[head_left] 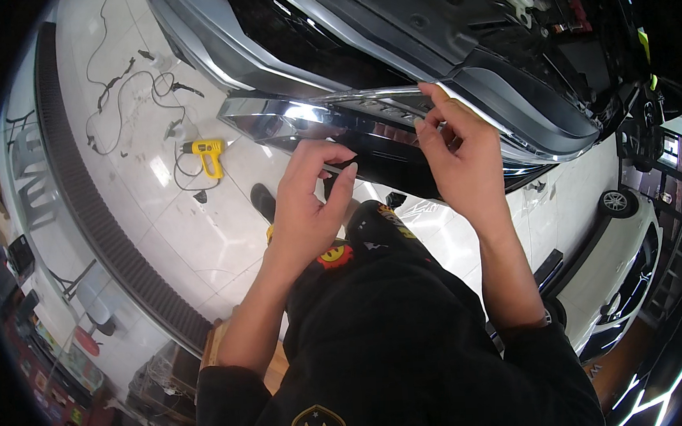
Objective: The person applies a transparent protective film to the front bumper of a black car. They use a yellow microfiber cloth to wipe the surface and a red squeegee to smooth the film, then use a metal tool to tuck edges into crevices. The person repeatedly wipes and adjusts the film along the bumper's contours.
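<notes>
The glossy black front panel (343, 127) of a car, with raised lettering and chrome-like edges, lies before my hands. Along its upper edge runs a shiny strip that looks like clear film (373, 95). My right hand (466, 147) is at this strip's right end, index fingertip on it, thumb lower over the panel and the other fingers curled. Near the panel's lower edge, my left hand (308, 188) is closed in a pinch around a slim dark piece (337, 169), too small to name. Its fingers hide part of the piece.
A yellow heat gun (209, 155) rests on the tiled floor at left, near loose black cables (120, 109). A dark floor grating (89, 181) curves down the left side. The car's engine bay (555, 12) is exposed at upper right. Another, light-coloured car (610, 274) stands at right.
</notes>
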A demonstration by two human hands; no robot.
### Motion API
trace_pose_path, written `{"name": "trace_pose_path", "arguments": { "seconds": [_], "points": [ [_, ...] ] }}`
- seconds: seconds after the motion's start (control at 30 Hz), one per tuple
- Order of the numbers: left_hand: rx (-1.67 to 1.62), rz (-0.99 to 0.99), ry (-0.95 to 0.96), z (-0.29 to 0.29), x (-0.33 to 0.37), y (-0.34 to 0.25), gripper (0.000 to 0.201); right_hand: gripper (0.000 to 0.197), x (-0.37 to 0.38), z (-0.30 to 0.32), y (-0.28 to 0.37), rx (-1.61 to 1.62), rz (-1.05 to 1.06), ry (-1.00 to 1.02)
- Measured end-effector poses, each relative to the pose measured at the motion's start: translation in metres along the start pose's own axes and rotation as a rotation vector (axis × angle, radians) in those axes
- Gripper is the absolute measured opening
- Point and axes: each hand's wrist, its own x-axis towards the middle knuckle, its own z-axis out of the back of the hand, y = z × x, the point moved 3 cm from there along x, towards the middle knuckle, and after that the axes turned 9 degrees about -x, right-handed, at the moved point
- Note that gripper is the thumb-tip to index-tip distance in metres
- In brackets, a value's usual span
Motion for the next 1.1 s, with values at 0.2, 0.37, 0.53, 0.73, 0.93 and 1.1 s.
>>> {"name": "trace_pose_path", "arguments": {
  "seconds": [0.2,0.37,0.53,0.73,0.93,1.1],
  "points": [
    [-0.007,0.006,0.0,0.001,-0.001,0.002,0.019,0.046,0.001,0.001,-0.007,0.125,-0.057,0.033],
    [0.001,0.007,-0.004,0.003,-0.001,0.001,0.019,0.05,-0.009,-0.001,0.007,-0.311,0.142,-0.069],
    [-0.002,-0.008,0.009,0.004,0.0,0.001,0.019,0.05,-0.007,-0.002,0.013,-0.387,0.148,-0.059],
    [-0.007,-0.013,0.013,0.005,-0.001,-0.002,0.019,0.047,0.001,0.007,0.01,-0.14,0.003,0.054],
    [-0.002,-0.021,0.02,0.007,0.0,-0.002,0.019,0.046,0.002,0.007,0.006,-0.093,-0.022,0.07],
    [-0.011,-0.027,0.016,0.005,0.002,-0.003,0.019,0.044,0.004,0.005,-0.009,0.159,-0.09,0.072]
  ]
}}
